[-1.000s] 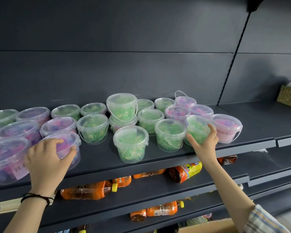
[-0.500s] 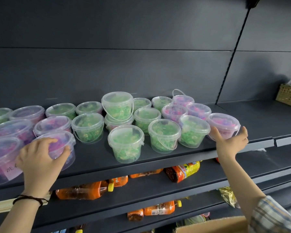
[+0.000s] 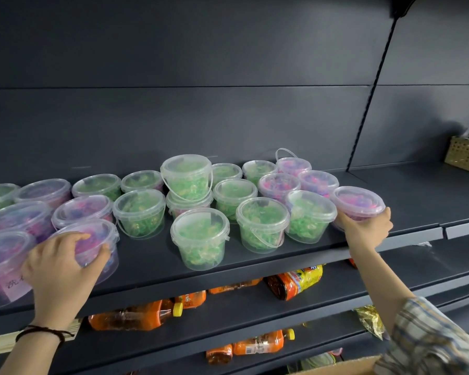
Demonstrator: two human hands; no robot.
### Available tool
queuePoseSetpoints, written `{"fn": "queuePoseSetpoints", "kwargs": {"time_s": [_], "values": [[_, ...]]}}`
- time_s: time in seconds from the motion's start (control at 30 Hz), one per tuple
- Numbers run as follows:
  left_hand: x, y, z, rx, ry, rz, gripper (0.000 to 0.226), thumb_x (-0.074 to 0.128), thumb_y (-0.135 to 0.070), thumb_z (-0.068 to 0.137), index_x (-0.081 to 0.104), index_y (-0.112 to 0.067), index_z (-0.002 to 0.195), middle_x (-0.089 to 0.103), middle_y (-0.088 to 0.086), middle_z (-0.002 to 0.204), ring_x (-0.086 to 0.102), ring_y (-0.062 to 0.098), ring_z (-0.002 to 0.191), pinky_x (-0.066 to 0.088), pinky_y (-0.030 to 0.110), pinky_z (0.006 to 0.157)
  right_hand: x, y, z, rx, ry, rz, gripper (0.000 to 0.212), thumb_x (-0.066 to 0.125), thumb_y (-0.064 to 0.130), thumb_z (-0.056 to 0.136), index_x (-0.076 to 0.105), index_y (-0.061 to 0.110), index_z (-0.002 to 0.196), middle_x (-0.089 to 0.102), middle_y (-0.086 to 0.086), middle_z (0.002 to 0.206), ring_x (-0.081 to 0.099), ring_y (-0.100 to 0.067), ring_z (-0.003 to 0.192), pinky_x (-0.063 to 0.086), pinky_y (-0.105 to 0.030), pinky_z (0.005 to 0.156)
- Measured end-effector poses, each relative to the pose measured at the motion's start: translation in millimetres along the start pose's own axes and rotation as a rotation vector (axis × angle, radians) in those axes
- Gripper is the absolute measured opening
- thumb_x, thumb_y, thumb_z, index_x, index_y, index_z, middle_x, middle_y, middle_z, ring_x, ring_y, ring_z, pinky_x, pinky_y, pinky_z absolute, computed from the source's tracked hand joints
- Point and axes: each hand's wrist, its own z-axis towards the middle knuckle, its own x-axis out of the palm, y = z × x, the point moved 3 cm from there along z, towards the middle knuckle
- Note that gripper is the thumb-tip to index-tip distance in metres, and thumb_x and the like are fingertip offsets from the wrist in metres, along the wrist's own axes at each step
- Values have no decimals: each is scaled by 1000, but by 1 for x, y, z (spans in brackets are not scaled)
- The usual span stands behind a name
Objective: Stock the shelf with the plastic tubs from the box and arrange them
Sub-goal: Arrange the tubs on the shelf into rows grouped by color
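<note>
Several clear plastic tubs with green or pink-purple contents stand on the dark shelf (image 3: 406, 201). My left hand (image 3: 63, 263) grips a pink-purple tub (image 3: 103, 234) at the shelf's front left. My right hand (image 3: 366, 231) holds the front of the rightmost pink tub (image 3: 359, 200), which stands next to a green tub (image 3: 310, 215). One green tub (image 3: 187, 174) sits stacked on another tub in the middle. A lone green tub (image 3: 199, 236) stands nearest the front edge. A corner of the cardboard box (image 3: 339, 368) shows at the bottom.
Orange drink bottles (image 3: 136, 316) lie on the lower shelves. A woven basket (image 3: 465, 155) sits at the far right of the shelf. A vertical upright (image 3: 368, 98) divides the back panel. The shelf right of the tubs is bare.
My right hand has left the green tub and moved right onto the rightmost pink tub. My left hand stays on its pink-purple tub.
</note>
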Motion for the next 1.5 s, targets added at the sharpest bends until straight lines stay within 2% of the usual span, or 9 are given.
{"fn": "queuePoseSetpoints", "kwargs": {"time_s": [0.3, 0.43, 0.67, 0.8, 0.9, 1.07, 1.23, 1.37, 1.5], "values": [[3, 2, 0, 6, 12, -11, 56, 45, -63, 74, 59, -19, 106, 61, 10, 110, 49, 39, 109, 31, 49, 96, -31, -2, -27, -82, -27, 76, 97, 90, 32, 62, 36, 14, 140, 39, -9, 139, 38, -23, 125, 40, -38, 96], [-2, -2, 0, 17, 28, -22, 60, 43, -63, 74, 62, -17, 107, 62, 11, 112, 50, 39, 111, 33, 50, 96, -45, -4, -50, -123, -34, 116, 99, 91, 36, 55, 40, 14, 137, 44, -7, 136, 41, -24, 127, 44, -38, 96], [-5, 2, 4, 54, 96, 29, 69, 36, -71, 75, 64, -17, 108, 65, 10, 114, 53, 38, 109, 38, 50, 93, -67, -7, -123, -179, 44, 167, 101, 88, 55, 41, 47, 24, 128, 52, -4, 125, 54, -20, 113, 51, -38, 89], [-13, -3, 2, 52, 110, 20, 55, 52, -62, 82, 66, -15, 107, 66, 11, 113, 52, 41, 107, 41, 50, 89, -60, 2, -182, -242, 167, 187, 85, 94, 37, 48, 52, 27, 121, 57, 1, 116, 58, -14, 107, 54, -39, 90], [-20, -7, 0, 55, 91, 17, 42, 70, -46, 81, 68, -12, 105, 67, 14, 110, 54, 43, 102, 43, 51, 85, -49, 21, -237, -263, 276, 291, 75, 94, 20, 52, 53, 40, 111, 56, 14, 110, 57, 1, 101, 51, -24, 83], [-25, -6, 0, 93, 121, 14, 43, 70, -43, 82, 68, -11, 109, 66, 14, 114, 55, 43, 105, 44, 52, 85, -23, 45, -310, -259, 484, 373, 87, 91, 42, 41, 47, 48, 116, 53, 27, 111, 54, 2, 109, 50, -18, 85], [-27, 5, -1, 176, 177, -38, 44, 65, -39, 87, 65, -10, 120, 63, 12, 124, 55, 37, 114, 44, 52, 91, 22, 65, -361, -245, 690, 385, 90, 92, 41, 42, 50, 42, 120, 56, 19, 117, 56, 1, 111, 51, -18, 84], [-29, 9, 0, 242, 224, -61, 46, 53, -47, 91, 63, -16, 124, 61, 6, 128, 52, 30, 121, 42, 49, 98, 66, 68, -380, -253, 725, 317, 96, 94, 45, 46, 46, 39, 129, 55, 16, 124, 54, -4, 118, 52, -34, 95], [-38, 4, -4, 234, 210, -167, 65, 29, -66, 88, 62, -23, 125, 59, -1, 130, 47, 25, 127, 38, 49, 102, 96, 69, -386, -242, 683, 271, 110, 92, 47, 51, 32, 35, 141, 43, 18, 137, 41, -1, 130, 43, -31, 107]]}}
